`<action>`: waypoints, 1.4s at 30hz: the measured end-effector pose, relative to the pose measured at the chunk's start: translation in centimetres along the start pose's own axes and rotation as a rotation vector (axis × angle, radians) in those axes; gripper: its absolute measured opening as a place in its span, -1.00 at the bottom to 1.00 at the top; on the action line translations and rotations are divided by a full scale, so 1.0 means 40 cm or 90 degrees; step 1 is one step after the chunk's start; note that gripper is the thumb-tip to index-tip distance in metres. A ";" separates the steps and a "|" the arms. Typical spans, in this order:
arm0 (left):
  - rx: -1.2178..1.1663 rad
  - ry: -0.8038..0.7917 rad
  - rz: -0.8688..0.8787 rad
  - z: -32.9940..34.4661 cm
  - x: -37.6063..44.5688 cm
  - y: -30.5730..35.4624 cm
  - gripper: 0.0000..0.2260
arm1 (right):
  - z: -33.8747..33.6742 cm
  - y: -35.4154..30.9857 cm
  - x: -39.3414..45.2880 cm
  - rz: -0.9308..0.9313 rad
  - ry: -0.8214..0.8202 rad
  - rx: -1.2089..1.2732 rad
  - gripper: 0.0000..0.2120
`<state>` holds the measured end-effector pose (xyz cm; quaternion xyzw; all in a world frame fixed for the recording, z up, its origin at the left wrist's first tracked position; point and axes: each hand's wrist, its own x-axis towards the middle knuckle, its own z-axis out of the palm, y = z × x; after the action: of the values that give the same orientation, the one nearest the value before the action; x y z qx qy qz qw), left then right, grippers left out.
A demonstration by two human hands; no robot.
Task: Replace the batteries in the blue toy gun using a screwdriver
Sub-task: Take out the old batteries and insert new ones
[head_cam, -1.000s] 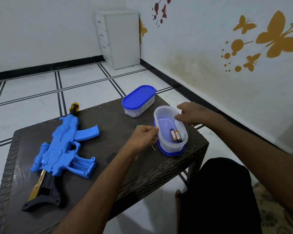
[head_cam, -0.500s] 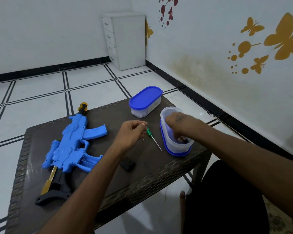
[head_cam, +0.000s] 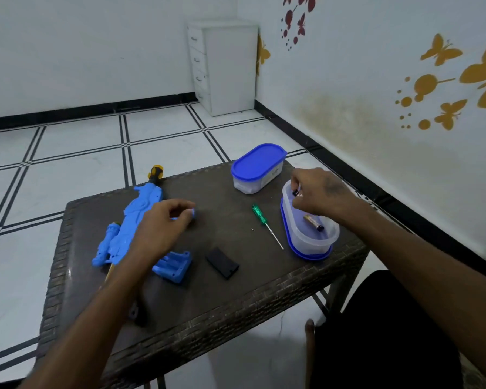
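Observation:
The blue toy gun (head_cam: 143, 209) lies on the left half of the dark table (head_cam: 236, 299), its empty battery compartment (head_cam: 174, 266) facing me. My left hand (head_cam: 163, 228) is over the gun, fingers curled round its blue magazine. My right hand (head_cam: 317, 195) pinches a battery (head_cam: 295, 192) just above the rim of the open clear container (head_cam: 309, 242). One more battery (head_cam: 313, 222) lies inside that container. The green-handled screwdriver (head_cam: 260, 216) lies free on the table between my hands. A black cover piece (head_cam: 222, 262) rests beside the compartment.
A closed container with a blue lid (head_cam: 257, 167) stands at the table's far right. The open container sits close to the table's right edge. A white drawer cabinet (head_cam: 222, 66) stands in the room corner. My dark-clothed knee (head_cam: 382, 332) is below the table's near right corner.
My left hand let go of the screwdriver and moved left onto the gun. My right hand reached into the open container and lifted one battery to its rim.

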<state>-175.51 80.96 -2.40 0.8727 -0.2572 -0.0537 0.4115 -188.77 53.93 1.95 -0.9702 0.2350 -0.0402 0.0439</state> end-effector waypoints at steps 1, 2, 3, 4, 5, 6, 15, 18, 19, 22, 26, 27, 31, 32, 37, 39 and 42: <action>0.045 0.013 -0.014 -0.020 -0.002 -0.022 -0.84 | -0.008 -0.013 0.000 -0.012 0.022 0.029 -0.84; 0.097 0.025 -0.034 -0.039 -0.005 -0.044 -0.81 | -0.016 -0.035 -0.002 -0.035 0.031 0.059 -0.85; 0.155 0.033 -0.055 -0.055 -0.006 -0.068 -0.77 | -0.020 -0.058 -0.005 -0.066 0.030 0.086 -0.84; 0.217 0.039 -0.074 -0.069 -0.007 -0.091 -0.72 | -0.022 -0.087 -0.010 -0.099 0.022 0.112 -0.84; 0.273 0.035 -0.099 -0.084 -0.011 -0.117 -0.65 | -0.016 -0.120 -0.016 -0.130 0.009 0.142 -0.83; 0.313 0.020 -0.119 -0.092 -0.015 -0.132 -0.58 | -0.010 -0.149 -0.024 -0.152 -0.008 0.176 -0.81; 0.296 -0.135 -0.133 -0.117 -0.069 -0.187 -0.16 | 0.095 -0.348 -0.073 -0.244 -0.155 0.374 -0.89; 0.298 -0.139 -0.113 -0.119 -0.067 -0.194 -0.15 | 0.104 -0.379 -0.082 -0.276 -0.183 0.366 -0.91; 0.290 -0.134 -0.108 -0.119 -0.068 -0.195 -0.15 | 0.108 -0.384 -0.082 -0.281 -0.187 0.359 -0.92; 0.261 -0.107 -0.091 -0.113 -0.075 -0.205 -0.12 | 0.119 -0.390 -0.075 -0.286 -0.170 0.324 -0.92; 0.240 -0.096 -0.074 -0.091 -0.076 -0.202 -0.13 | 0.136 -0.397 -0.068 -0.290 -0.152 0.282 -0.91; 0.241 -0.096 -0.070 -0.089 -0.074 -0.198 -0.13 | 0.140 -0.399 -0.067 -0.296 -0.143 0.265 -0.91; 0.265 -0.094 -0.058 -0.080 -0.070 -0.186 -0.17 | 0.157 -0.400 -0.069 -0.344 -0.091 0.199 -0.92; 0.283 -0.091 -0.043 -0.074 -0.071 -0.181 -0.18 | 0.159 -0.400 -0.072 -0.362 -0.078 0.174 -0.94; 0.300 -0.103 -0.005 -0.054 -0.067 -0.166 -0.20 | 0.176 -0.395 -0.065 -0.369 -0.085 0.142 -0.88; 0.289 -0.123 -0.003 -0.062 -0.067 -0.167 -0.19 | 0.188 -0.390 -0.054 -0.325 -0.116 0.185 -0.83; 0.267 -0.136 0.004 -0.074 -0.069 -0.172 -0.18 | 0.201 -0.381 -0.046 -0.283 -0.150 0.255 -0.74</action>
<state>-174.19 88.02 -5.92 0.9277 -0.3077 -0.0898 0.1915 -182.70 68.82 -4.54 -0.9678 -0.0022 0.0186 0.2511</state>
